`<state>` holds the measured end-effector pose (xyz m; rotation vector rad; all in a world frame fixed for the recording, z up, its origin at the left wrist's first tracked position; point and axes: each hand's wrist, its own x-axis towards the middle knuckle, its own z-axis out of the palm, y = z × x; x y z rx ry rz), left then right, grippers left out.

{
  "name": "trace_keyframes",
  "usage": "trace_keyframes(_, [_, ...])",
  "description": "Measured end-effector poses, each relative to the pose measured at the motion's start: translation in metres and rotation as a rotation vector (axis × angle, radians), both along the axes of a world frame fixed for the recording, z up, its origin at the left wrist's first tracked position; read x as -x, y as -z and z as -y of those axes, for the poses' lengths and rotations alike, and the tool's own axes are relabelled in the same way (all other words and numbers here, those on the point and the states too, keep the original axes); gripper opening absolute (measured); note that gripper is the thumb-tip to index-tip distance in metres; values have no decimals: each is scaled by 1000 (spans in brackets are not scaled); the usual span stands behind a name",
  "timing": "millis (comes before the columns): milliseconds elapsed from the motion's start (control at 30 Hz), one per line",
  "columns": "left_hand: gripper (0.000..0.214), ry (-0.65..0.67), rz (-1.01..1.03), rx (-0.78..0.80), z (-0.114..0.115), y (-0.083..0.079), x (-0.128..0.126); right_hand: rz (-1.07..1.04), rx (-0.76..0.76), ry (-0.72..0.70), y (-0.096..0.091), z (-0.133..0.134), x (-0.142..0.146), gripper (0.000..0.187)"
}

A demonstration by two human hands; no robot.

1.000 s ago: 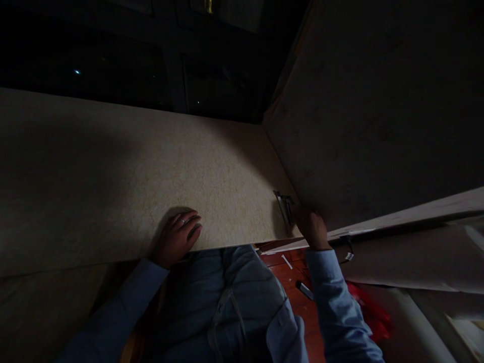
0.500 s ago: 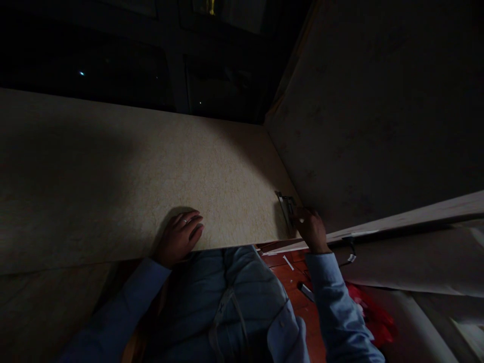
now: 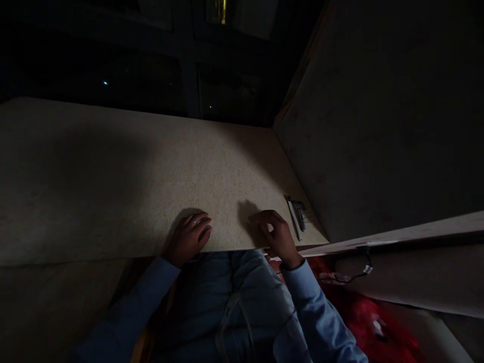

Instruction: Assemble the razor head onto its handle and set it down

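My left hand, with a ring on one finger, rests palm down near the front edge of the pale countertop, holding nothing. Its fingers lie loosely stretched out. Over the counter to the right, my right hand is loosely curled, with a gap between thumb and forefinger and nothing visible in it. Just right of that hand lie a thin pale stick-like tool and a dark metal tool with a jaw-like end, perhaps a caliper. They sit side by side, apart from my fingers.
A dark window stands behind the counter, and a wall closes off its right side. Below the edge at right are a cable with a white tag and a red bag or cloth. My legs are under the front edge.
My right hand has moved left, away from the two tools, which now lie uncovered on the counter. My left hand stays in place on the counter. The view has shifted slightly.
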<state>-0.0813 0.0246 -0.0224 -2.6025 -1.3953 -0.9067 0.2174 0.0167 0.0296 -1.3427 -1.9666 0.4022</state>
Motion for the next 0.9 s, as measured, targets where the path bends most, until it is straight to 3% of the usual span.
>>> trace_keyframes(133, [25,-34,9,45,2,1,-1,-159,125,-79,25,-10,43,18])
trace_keyframes(300, [24,-23,32,79,3,0,-2,-165,73,14,47,-14,57,19])
trace_keyframes(900, [21,-43,73,93,6,-2,-3,-83,-32,-65,47,-4,50,21])
